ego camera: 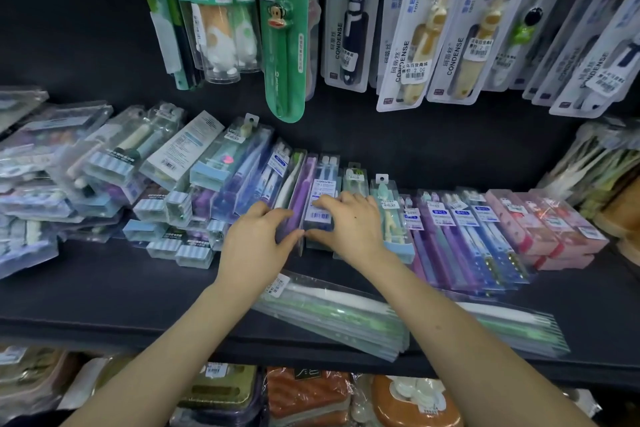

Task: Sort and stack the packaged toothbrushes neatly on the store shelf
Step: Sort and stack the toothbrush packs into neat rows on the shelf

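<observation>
Packaged toothbrushes lie in a row along the dark shelf [104, 291]. My left hand [258, 243] grips a pack with a purple brush [303, 184] in the middle of the row. My right hand [349, 222] holds the neighbouring clear pack with a barcode label [323, 191], fingers curled over its top and thumb at its near end. To the right lie a mint-green pack [388, 204], several blue and purple packs [460, 236] and pink packs [547, 225]. A loose heap of packs [104, 166] sits to the left.
Flat green and white packs [346, 315] lie at the shelf's front edge under my forearms. Carded toothbrushes [408, 28] and a green pouch [285, 31] hang above. The lower shelf holds boxed goods [304, 395]. Bagged items [602, 163] stand at the far right.
</observation>
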`<state>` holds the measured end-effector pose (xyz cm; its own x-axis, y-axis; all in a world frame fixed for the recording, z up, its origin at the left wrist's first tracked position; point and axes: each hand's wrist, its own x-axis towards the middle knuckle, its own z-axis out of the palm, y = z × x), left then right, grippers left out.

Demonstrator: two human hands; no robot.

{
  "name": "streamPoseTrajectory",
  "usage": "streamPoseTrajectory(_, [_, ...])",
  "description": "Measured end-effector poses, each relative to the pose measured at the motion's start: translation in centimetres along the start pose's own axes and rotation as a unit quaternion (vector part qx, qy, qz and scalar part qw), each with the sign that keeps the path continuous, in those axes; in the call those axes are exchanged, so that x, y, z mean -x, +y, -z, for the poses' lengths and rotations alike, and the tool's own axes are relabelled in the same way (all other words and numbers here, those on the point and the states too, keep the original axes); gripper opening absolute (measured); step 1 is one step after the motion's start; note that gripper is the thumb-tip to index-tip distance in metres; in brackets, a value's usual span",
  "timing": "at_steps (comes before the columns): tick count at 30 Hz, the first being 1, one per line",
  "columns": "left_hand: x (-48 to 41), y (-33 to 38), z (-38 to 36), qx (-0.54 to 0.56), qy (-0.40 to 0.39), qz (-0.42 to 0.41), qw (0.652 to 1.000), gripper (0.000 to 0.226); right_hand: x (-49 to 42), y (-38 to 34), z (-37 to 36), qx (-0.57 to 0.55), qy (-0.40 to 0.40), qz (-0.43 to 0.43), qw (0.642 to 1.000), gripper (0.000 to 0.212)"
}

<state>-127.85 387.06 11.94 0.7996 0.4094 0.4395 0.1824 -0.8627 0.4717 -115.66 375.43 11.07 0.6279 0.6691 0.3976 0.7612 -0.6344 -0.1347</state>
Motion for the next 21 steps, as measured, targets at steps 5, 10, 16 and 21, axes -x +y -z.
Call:
streamPoseTrajectory(5, [-0.4, 0.0, 0.1, -0.017, -0.002, -0.003, 1.000, 0.034, 1.2, 0.8, 0.6, 0.060, 0.119, 0.088, 0.987, 0.033])
streamPoseTrajectory(10, [-0.7, 0.3, 0.2, -0.042, 0.006, -0.007, 0.999, 0.032, 2.3, 1.6, 1.8, 0.000, 0.203, 0.074, 0.976, 0.029])
streamPoseTrajectory(16, [-1.0, 0.9, 0.6, -0.044, 0.024, -0.015, 0.999, 0.033, 5.2, 2.3, 5.7, -0.320, 0.199, -0.184, 0.908, 0.025])
streamPoseTrajectory(21, [-1.5, 3.4, 0.1, 0.020, 0.008, -0.074, 0.997, 0.023, 8.0, 6.0, 7.8, -0.467, 0.257, -0.312, 0.786, 0.032])
